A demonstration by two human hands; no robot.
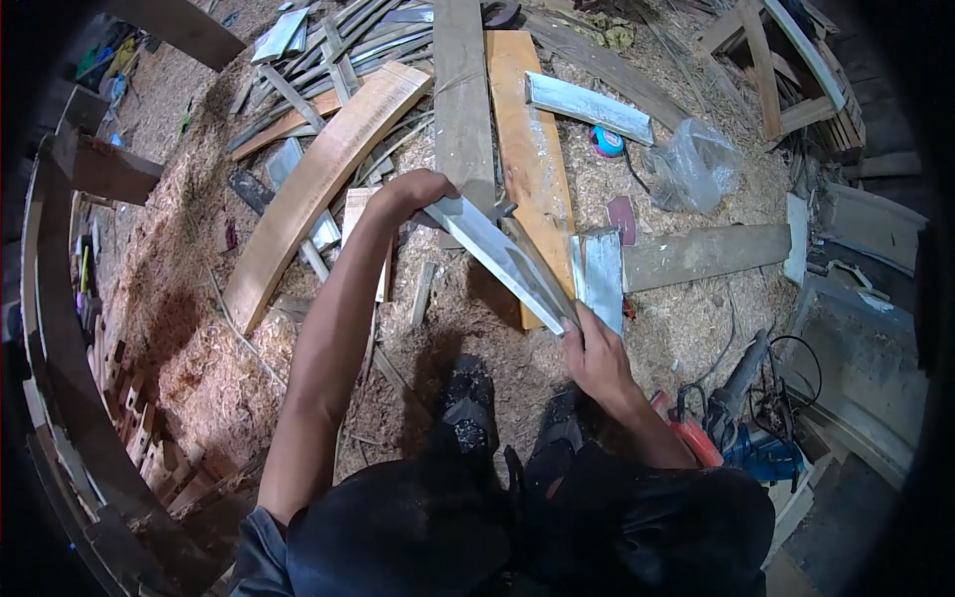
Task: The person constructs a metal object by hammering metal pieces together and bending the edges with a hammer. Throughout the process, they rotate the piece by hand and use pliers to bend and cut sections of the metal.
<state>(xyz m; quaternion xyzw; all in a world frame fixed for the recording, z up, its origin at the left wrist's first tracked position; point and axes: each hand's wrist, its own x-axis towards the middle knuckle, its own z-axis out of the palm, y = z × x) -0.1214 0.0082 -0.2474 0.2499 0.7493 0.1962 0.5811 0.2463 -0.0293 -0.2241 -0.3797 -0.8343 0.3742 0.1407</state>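
Observation:
A long, light-coloured board [497,261] slants in front of me, its upper left end in my left hand [418,195] and its lower right end in my right hand [595,356]. The fingers of both hands are closed round it, partly hidden by the board. Just behind its right half shows a narrow darker strip [537,265]; I cannot tell whether it is joined to the board. Under and beyond them lie an orange-brown plank [527,149] and a grey plank [463,99].
A curved plank [323,174] lies at the left. Beyond my right hand are a blue tape measure [606,142], a clear plastic bag [696,164] and a grey board [706,256]. Power tools with cables [761,453] sit at the lower right. Wood shavings cover the ground.

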